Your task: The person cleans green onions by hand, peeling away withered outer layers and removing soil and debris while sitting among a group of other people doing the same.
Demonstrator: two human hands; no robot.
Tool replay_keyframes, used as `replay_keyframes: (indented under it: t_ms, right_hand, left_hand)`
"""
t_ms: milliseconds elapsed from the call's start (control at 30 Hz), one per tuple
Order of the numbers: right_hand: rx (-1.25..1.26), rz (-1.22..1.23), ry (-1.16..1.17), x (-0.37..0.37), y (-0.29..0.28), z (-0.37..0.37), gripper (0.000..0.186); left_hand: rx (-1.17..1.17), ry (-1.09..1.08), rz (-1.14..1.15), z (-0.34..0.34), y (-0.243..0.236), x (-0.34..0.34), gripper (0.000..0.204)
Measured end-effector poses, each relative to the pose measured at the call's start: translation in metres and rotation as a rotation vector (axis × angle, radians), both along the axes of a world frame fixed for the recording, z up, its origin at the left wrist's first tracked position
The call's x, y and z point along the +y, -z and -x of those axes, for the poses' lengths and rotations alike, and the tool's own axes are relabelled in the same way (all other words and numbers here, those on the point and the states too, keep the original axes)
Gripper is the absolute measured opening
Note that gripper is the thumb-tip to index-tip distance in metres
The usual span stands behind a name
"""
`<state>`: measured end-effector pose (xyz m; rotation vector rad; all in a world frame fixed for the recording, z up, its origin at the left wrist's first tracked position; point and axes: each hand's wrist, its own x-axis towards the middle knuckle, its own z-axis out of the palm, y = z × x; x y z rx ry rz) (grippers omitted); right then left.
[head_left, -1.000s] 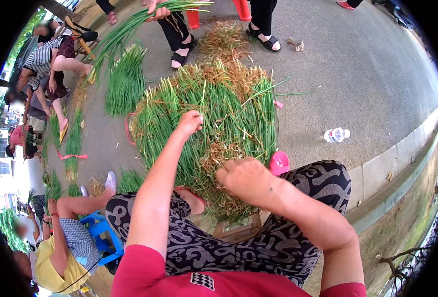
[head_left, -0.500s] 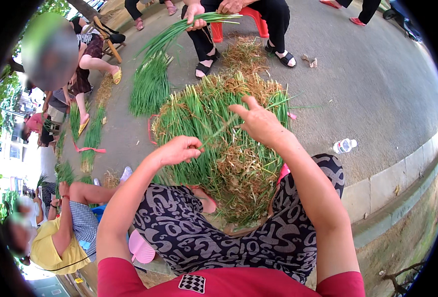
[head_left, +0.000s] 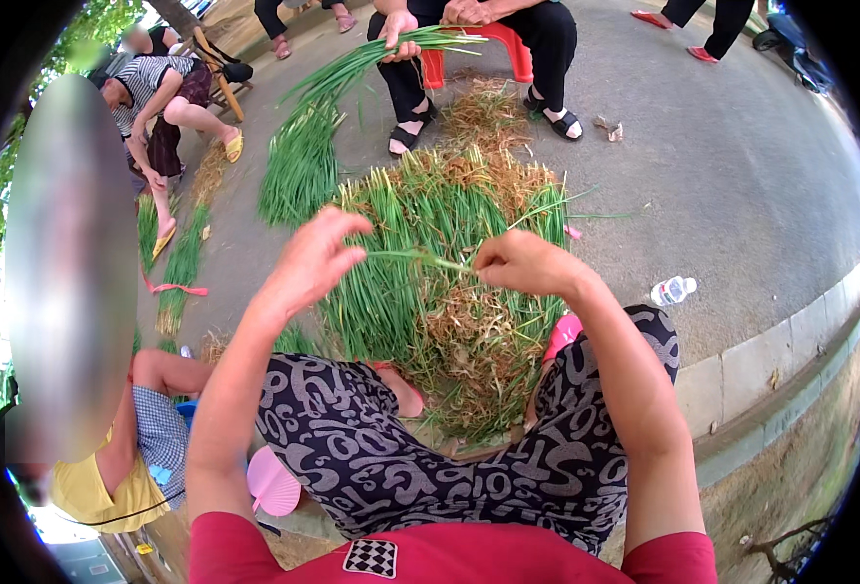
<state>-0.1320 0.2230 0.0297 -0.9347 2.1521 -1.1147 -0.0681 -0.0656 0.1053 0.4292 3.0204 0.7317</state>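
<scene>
Between my two hands a thin green chive stalk [head_left: 415, 256] lies nearly level, just above the heap of chives. My right hand [head_left: 525, 261] pinches its pale end. At the leafy end is my left hand [head_left: 319, 258], with its index finger and thumb apart beside the tip. Beneath them, a broad heap of chives [head_left: 376, 292] covers the ground in front of me. Dry brown trimmings [head_left: 469, 336] are piled on its near middle, between my feet.
Opposite me a seated person's hand [head_left: 401, 39] holds a long bunch of chives [head_left: 352, 66]. More chives [head_left: 297, 175] lie beside that person. A plastic bottle [head_left: 673, 290] lies by the kerb [head_left: 741, 365] at right. A pink fan [head_left: 274, 482] is near my left thigh.
My left hand has moved up and left, and its fingers have spread. My right hand has come down and closed on the pale end of the stalk.
</scene>
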Motion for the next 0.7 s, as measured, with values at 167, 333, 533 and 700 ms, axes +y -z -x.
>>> replay_keyframes:
  t_ms: [167, 333, 533, 700]
  right_hand:
    - [-0.346, 0.208, 0.254, 0.005, -0.014, -0.003, 0.024]
    - [-0.424, 0.237, 0.260, 0.002, -0.021, -0.017, 0.022]
    - [-0.503, 0.308, 0.247, 0.003, -0.011, -0.026, 0.026]
    - [-0.490, 0.277, 0.243, 0.008, -0.013, -0.029, 0.025]
  left_hand:
    - [-0.096, -0.264, -0.630, 0.006, 0.041, 0.014, 0.011]
    - [0.026, -0.222, -0.384, 0.006, 0.079, 0.037, 0.040]
    - [-0.198, -0.272, -0.487, 0.013, 0.081, 0.047, 0.026]
    - [-0.053, -0.271, -0.465, 0.018, 0.089, 0.041, 0.021]
